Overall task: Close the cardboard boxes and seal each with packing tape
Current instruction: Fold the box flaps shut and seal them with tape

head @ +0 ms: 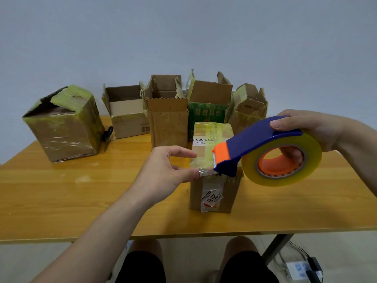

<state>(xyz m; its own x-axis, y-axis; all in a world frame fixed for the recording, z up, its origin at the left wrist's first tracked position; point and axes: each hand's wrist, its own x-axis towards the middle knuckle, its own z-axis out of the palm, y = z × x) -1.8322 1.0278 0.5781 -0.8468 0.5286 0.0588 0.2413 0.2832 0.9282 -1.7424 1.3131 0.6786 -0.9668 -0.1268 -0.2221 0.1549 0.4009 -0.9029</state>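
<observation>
A small closed cardboard box [212,139] stands near the table's front, its top covered in yellowish tape. My right hand [310,129] grips a blue and orange tape dispenser [259,144] holding a roll of clear yellow tape [285,180], its orange cutter end at the box's front top edge. My left hand [169,166] pinches the loose end of the tape [204,172] just left of the cutter, at the box's front left corner.
Behind stand several open boxes: a plain one [126,113], a tall one [167,119], a green printed one [208,105] and a crumpled one [248,107]. A taped box [65,127] sits at the left with black scissors [108,133] beside it. All rest on a wooden table [81,201].
</observation>
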